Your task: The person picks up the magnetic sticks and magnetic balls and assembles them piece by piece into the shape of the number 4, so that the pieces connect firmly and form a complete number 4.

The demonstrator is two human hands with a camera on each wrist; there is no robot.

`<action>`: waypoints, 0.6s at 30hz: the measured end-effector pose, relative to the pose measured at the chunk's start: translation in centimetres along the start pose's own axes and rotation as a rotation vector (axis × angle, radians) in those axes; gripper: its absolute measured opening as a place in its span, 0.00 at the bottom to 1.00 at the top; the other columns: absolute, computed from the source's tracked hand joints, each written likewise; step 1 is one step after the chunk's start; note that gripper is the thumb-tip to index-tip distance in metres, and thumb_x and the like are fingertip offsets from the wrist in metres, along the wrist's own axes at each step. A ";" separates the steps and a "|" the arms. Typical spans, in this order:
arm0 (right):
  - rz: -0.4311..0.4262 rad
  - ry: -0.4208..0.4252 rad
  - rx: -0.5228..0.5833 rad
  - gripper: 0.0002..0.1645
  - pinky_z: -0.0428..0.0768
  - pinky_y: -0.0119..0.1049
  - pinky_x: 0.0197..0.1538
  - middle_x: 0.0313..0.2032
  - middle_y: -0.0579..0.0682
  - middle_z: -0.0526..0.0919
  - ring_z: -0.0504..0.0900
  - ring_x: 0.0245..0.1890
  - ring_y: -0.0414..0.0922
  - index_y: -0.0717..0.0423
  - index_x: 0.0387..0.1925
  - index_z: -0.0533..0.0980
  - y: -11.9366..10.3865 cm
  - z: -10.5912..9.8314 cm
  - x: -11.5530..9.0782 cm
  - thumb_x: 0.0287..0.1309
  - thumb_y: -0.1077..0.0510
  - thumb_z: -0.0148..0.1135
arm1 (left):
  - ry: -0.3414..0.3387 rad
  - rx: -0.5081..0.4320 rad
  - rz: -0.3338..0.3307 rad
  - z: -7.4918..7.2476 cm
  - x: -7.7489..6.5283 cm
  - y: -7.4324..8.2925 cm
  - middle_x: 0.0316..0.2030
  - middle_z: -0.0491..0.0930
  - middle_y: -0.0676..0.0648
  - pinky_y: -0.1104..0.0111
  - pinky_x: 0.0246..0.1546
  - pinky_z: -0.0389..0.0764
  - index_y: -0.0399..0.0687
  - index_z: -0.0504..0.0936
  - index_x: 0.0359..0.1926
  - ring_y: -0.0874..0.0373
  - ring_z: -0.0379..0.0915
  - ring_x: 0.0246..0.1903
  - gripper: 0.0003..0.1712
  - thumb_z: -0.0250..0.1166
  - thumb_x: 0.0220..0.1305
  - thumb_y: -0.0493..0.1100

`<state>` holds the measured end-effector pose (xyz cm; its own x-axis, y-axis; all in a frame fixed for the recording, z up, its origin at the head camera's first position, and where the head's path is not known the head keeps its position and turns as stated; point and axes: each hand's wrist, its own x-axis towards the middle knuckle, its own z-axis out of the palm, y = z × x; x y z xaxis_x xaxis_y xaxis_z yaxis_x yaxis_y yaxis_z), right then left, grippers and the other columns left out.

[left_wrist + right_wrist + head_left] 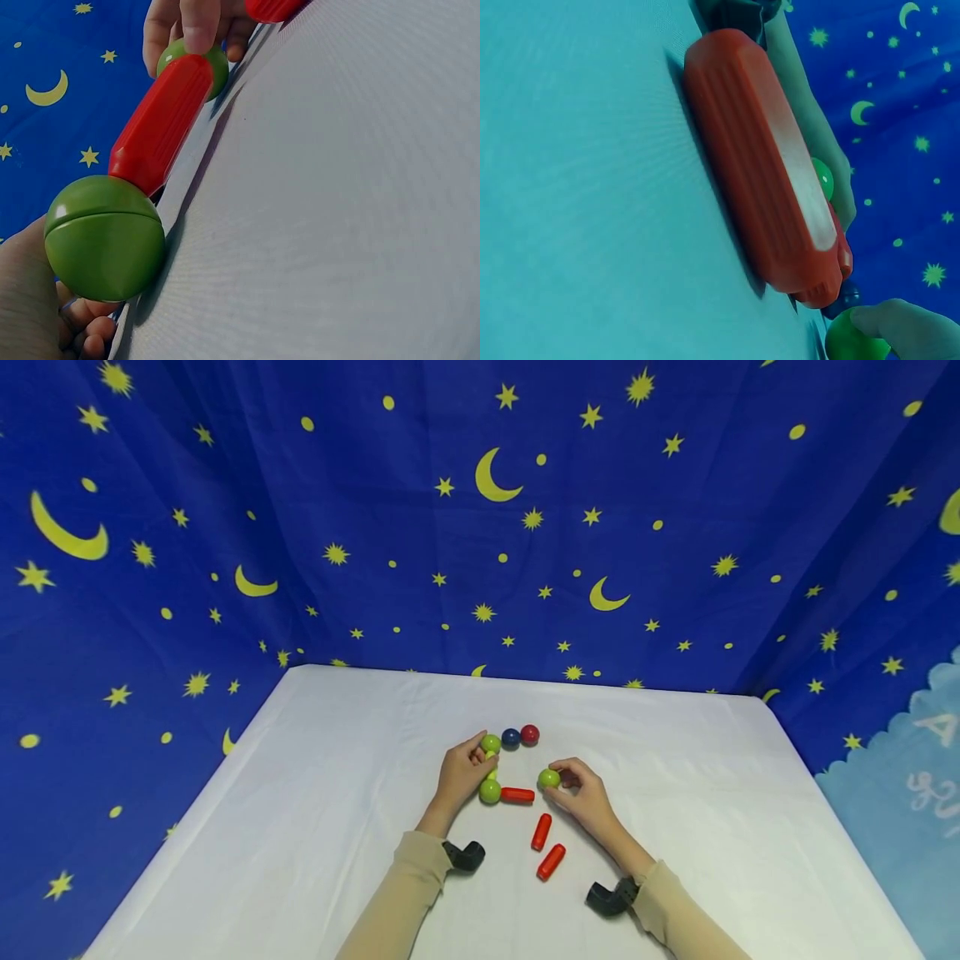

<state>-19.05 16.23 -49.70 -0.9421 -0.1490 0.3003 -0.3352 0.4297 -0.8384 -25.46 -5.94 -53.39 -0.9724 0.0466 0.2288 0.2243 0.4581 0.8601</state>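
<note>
My left hand (459,772) grips a yellow-green rod (492,772) that stands between two green balls, a far one (491,743) and a near one (490,791). From the near ball a red rod (517,795) points right along the white table. My right hand (585,793) pinches another green ball (549,778) between thumb and fingers, a short way beyond the red rod's free end. In the left wrist view, the grooved near ball and the red rod (161,124) fill the front, and the rod's far end overlaps the pinched ball (219,71).
Two loose red rods, one farther (542,832) and one nearer (551,862), lie between the forearms. Behind the hands, a blue ball (511,739) and a red ball (529,735) sit side by side. A blue star-patterned curtain (420,527) borders the white table (675,760).
</note>
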 end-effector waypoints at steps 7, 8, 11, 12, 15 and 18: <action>-0.029 -0.032 0.022 0.21 0.80 0.37 0.43 0.41 0.60 0.80 0.78 0.38 0.46 0.71 0.45 0.76 0.4 0.0 -0.2 0.46 0.70 0.69 | 0.010 -0.009 0.007 0.0 -0.1 -0.1 0.25 0.76 0.47 0.78 0.28 0.68 0.35 0.76 0.58 0.66 0.64 0.23 0.29 0.69 0.54 0.41; -0.041 -0.039 0.023 0.21 0.80 0.37 0.42 0.41 0.60 0.80 0.78 0.38 0.45 0.71 0.45 0.76 0.4 0.1 -0.2 0.46 0.70 0.69 | 0.011 -0.009 0.010 0.0 -0.2 -0.1 0.25 0.76 0.47 0.78 0.28 0.68 0.35 0.76 0.58 0.66 0.64 0.23 0.29 0.69 0.55 0.40; -0.062 -0.062 0.028 0.21 0.80 0.35 0.42 0.40 0.60 0.79 0.77 0.38 0.42 0.70 0.45 0.77 0.4 0.0 -0.3 0.45 0.70 0.69 | 0.012 -0.005 0.014 0.0 -0.2 -0.1 0.25 0.75 0.47 0.78 0.27 0.68 0.35 0.76 0.58 0.66 0.64 0.23 0.29 0.69 0.55 0.40; -0.066 -0.068 0.027 0.21 0.79 0.34 0.42 0.40 0.60 0.79 0.77 0.37 0.42 0.70 0.45 0.77 0.4 0.0 -0.3 0.45 0.70 0.69 | 0.012 -0.004 0.016 0.0 -0.1 -0.1 0.25 0.75 0.48 0.78 0.27 0.68 0.34 0.76 0.58 0.66 0.64 0.23 0.29 0.69 0.55 0.40; -0.080 -0.084 0.026 0.22 0.78 0.32 0.42 0.38 0.59 0.78 0.75 0.37 0.43 0.70 0.45 0.78 0.2 0.0 -0.3 0.44 0.71 0.70 | 0.013 -0.001 0.015 0.0 -0.1 0.0 0.24 0.75 0.48 0.78 0.27 0.67 0.35 0.76 0.58 0.67 0.64 0.23 0.29 0.69 0.55 0.40; -0.103 -0.096 0.028 0.22 0.75 0.34 0.41 0.37 0.59 0.77 0.74 0.36 0.46 0.70 0.44 0.79 0.1 0.0 -0.4 0.42 0.71 0.71 | 0.014 0.003 0.014 0.0 0.0 0.0 0.24 0.75 0.48 0.78 0.26 0.67 0.35 0.76 0.58 0.67 0.63 0.22 0.29 0.69 0.55 0.40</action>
<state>-18.71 16.33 -49.93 -0.8981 -0.2764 0.3420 -0.4294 0.3830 -0.8179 -25.42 -5.94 -53.37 -0.9680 0.0405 0.2477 0.2382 0.4598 0.8555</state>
